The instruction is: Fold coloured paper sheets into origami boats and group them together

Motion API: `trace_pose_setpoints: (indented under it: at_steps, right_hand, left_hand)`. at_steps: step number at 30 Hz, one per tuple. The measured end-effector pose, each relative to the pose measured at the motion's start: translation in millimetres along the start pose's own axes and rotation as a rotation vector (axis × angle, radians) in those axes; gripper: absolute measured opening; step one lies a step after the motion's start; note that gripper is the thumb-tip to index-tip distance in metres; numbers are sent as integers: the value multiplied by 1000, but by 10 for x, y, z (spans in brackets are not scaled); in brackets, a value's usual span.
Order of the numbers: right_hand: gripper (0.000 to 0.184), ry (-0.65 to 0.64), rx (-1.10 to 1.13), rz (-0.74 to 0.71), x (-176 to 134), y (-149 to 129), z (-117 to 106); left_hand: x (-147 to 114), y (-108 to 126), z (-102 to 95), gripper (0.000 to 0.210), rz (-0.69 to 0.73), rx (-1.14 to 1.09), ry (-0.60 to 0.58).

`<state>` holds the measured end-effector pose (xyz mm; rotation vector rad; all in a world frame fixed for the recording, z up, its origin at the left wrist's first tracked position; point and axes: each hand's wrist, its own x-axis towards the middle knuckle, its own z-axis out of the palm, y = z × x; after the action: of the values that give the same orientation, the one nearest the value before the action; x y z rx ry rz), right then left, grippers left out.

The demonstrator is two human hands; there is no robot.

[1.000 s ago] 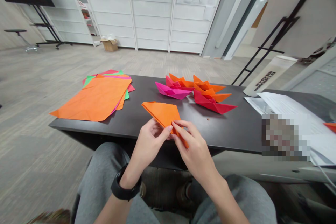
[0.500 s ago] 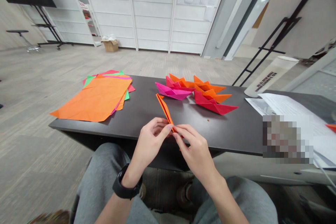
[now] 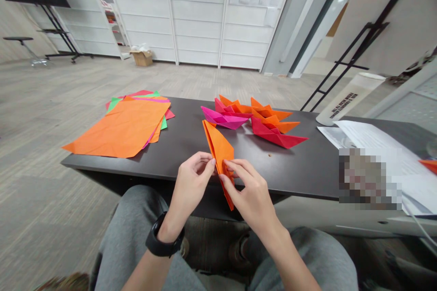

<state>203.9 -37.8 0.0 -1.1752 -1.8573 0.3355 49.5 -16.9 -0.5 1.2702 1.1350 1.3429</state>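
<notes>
An orange folded paper (image 3: 220,143) is held between my two hands over the table's front edge, its pointed end toward the far side. My left hand (image 3: 195,177) pinches its left edge with thumb and fingertips. On the other side, my right hand (image 3: 251,186) grips the paper's right part, thumb in front. Just beyond stand several folded paper boats: a magenta boat (image 3: 225,119), a red boat (image 3: 276,135) and orange boats (image 3: 273,111) among them.
A stack of coloured paper sheets (image 3: 116,129), orange on top, lies on the left of the dark table (image 3: 184,145). At the right are a white cylinder (image 3: 350,100), printed papers (image 3: 375,141) and a blurred-out patch. A cardboard box (image 3: 141,57) sits on the floor behind.
The orange folded paper has turned from edge-on to show its broad face, and its lower end now shows below my hands. My left hand has shifted slightly left.
</notes>
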Motion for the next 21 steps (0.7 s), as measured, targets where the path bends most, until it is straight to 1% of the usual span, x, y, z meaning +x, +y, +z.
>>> trace_pose_setpoints:
  at_steps: [4,7,9,12,15,19,21]
  right_hand:
    - [24,67,-49,-24,-11,12,11]
    - [32,145,-146,-43,-21,36,21]
    - [36,158,-175,-34,-30,45,22]
    - [27,161,-152,-21,-34,29,7]
    - [19,186,-105,3,-22,-13,-13]
    - [14,187,-43,78,-12,-57,-12]
    - [13,200,-24,122,-18,-49,-3]
  left_hand:
    - [-60,50,31,10,29,60,19]
    - [-86,83,50,10,58,116,27]
    - [-96,108,56,10,94,171,32]
    - [-120,154,66,9,144,269,61]
    - [-161,194,88,5,149,349,120]
    - [-205,195,130,23,157,434,155]
    - [-206,176,143,25,164,472,185]
